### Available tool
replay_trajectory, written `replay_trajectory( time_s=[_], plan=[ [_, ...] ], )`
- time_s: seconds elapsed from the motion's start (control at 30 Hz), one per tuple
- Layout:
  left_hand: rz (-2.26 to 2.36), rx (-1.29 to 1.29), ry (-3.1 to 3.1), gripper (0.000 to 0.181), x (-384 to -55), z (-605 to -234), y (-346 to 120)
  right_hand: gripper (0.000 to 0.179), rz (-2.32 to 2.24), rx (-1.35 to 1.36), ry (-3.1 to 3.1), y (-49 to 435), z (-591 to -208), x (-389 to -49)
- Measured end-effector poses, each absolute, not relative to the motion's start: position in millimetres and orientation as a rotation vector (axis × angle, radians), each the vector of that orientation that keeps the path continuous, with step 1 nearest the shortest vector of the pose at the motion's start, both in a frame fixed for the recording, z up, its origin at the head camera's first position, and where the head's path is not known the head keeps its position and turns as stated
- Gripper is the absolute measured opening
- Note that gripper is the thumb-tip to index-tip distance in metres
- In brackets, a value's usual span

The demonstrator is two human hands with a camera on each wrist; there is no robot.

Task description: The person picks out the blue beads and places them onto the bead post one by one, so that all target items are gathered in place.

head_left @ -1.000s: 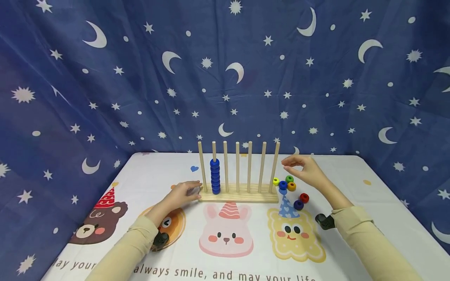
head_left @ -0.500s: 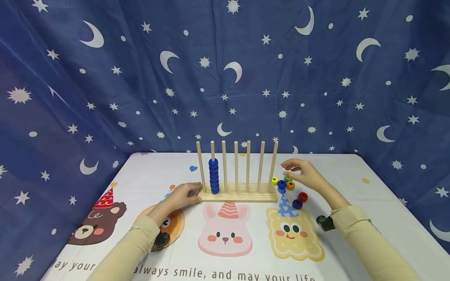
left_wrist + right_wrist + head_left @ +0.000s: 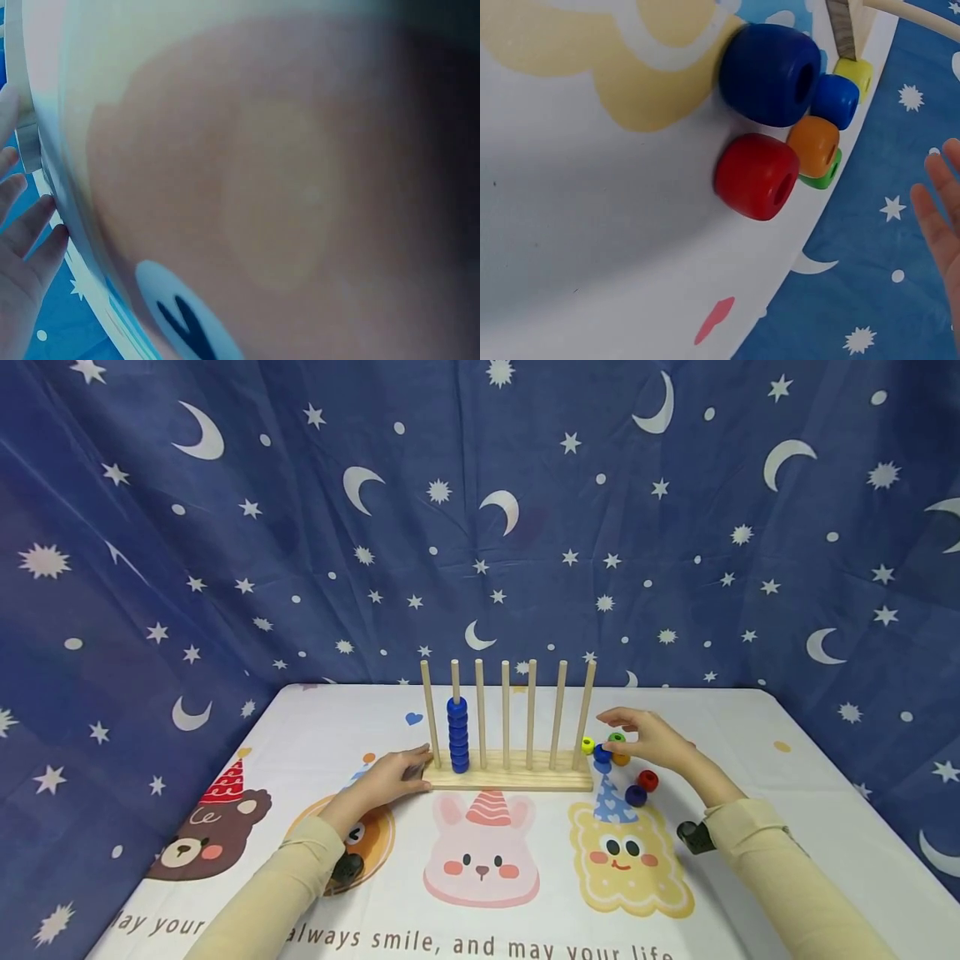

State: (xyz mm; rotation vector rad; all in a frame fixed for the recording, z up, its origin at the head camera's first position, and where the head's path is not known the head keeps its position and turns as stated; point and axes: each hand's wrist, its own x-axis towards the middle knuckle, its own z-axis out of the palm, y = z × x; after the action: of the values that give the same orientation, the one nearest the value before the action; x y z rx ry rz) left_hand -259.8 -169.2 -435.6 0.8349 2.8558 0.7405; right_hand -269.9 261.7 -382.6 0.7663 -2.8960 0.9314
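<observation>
A wooden peg abacus [image 3: 510,781] with several upright rods stands mid-table. Blue beads [image 3: 458,735] are stacked on its second rod from the left. My left hand [image 3: 386,777] holds the left end of the base, thumb in front and fingers farther back. Above the loose beads at the right end, my right hand [image 3: 648,743] has thumb and fingers apart, the thumb near a loose blue bead [image 3: 602,754]. Whether they touch cannot be told. In the right wrist view, the fingers [image 3: 937,217] show at the right edge, away from that blue bead [image 3: 835,100].
Around the blue bead lie yellow [image 3: 588,745], green [image 3: 617,738] and orange [image 3: 621,760] beads. Red [image 3: 648,781] and dark blue [image 3: 636,795] beads lie nearer. A printed white cloth [image 3: 480,935] covers the table; a starry blue curtain [image 3: 480,527] hangs behind it.
My right hand has lowered toward the loose beads, its thumb coming over the blue one and partly covering the orange. My left hand stays at the abacus base.
</observation>
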Motion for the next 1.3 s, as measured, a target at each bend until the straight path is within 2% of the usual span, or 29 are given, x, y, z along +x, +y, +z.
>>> replay_trajectory(
  time_s=[0.33,0.57,1.0,1.3],
  plan=[
    [0.633,0.831,2.844,0.06,-259,-433,-170,0.046,0.909,0.781,-3.007,257,-390,-271],
    [0.571,0.845,2.835,0.061,-262,-429,-167,0.046,0.705,0.783,-3.062,258,-395,-276],
    [0.541,0.861,2.838,0.061,-266,-424,-169,0.029,0.627,0.739,-3.028,256,-406,-290],
    [0.553,0.838,2.829,0.061,-263,-428,-170,0.021,0.405,0.832,-3.054,249,-415,-292]
  ],
)
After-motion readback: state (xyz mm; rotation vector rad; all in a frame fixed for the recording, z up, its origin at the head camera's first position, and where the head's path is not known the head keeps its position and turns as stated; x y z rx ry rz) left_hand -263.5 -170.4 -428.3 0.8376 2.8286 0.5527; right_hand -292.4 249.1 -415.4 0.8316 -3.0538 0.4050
